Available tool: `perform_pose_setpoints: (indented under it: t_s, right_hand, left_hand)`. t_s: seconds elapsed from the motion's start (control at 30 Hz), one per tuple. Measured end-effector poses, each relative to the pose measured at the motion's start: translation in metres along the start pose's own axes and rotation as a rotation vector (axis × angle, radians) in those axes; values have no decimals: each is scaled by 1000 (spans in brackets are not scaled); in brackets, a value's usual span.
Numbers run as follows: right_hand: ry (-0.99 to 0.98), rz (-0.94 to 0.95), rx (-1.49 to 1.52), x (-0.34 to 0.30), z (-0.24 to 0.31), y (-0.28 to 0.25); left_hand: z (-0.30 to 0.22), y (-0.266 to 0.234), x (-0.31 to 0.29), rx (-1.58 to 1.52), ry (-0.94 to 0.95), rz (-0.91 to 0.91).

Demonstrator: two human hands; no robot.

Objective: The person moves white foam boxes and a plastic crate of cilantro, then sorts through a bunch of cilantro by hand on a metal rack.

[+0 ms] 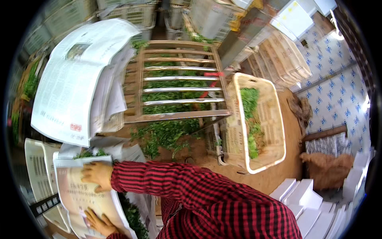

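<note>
A printed newspaper sheet (71, 199) is spread over a bundle of leafy greens (134, 217), whose leaves show past its edges. My right hand (97, 176) lies flat on the upper part of this sheet, fingers stretched out. Lower down, my left hand (100, 223) rests on the same sheet with its fingers apart; its wrist is partly cut off by the frame. Neither hand grips anything. More paper lies beneath the greens. Beside the sheet stands a cream plastic crate (38, 169), mostly hidden by it.
A thick newspaper stack (75, 91) lies on a slatted metal rack (179, 116), with loose greens (165, 133) below. A cream crate (283, 135) holding greens stands right of it. White foam boxes (304, 197) are at lower right; stacked crates (131, 18) line the back.
</note>
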State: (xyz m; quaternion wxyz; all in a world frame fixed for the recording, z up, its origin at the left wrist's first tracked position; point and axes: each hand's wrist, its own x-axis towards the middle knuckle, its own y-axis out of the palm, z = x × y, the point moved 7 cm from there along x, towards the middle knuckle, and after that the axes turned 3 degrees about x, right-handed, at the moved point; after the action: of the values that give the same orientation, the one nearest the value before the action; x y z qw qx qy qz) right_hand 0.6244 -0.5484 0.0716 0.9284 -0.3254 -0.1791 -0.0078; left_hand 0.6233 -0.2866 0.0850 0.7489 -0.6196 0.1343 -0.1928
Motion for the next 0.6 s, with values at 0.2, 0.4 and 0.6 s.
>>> perform_pose_setpoints:
  t_s: [0.2, 0.4, 0.6]
  right_hand:
    - [193, -292, 147, -283, 2, -159]
    - [1075, -1403, -35, -701, -16, -262]
    - [1296, -1232, -245, -856, -99, -294]
  left_hand:
    - [-58, -32, 3, 476, 249, -103]
    - [-257, -138, 1, -168, 578, -342]
    - [-639, -150, -65, -717, 1181, -132]
